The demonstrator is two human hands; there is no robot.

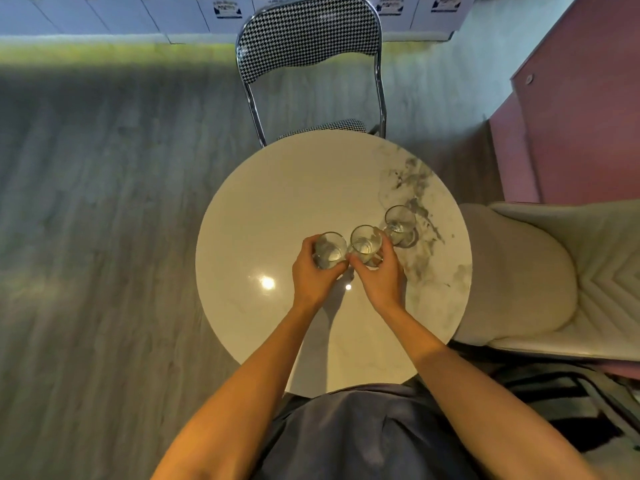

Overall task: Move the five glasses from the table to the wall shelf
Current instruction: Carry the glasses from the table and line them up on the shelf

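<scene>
Three clear glasses are in view on the round white marble table (277, 188). My left hand (313, 277) is wrapped around the left glass (330, 251). Beside it, my right hand (381, 278) grips the middle glass (365, 242); the two held glasses almost touch. A third glass (400, 221) stands free on the table just right of and beyond the middle one, close to my right fingers. No wall shelf is in view.
A houndstooth chair with a chrome frame (308, 53) is tucked in at the table's far side. A cream padded chair (554, 278) sits at the right, with a pink wall or cabinet (588, 116) behind it. Grey wood floor (104, 202) spreads to the left.
</scene>
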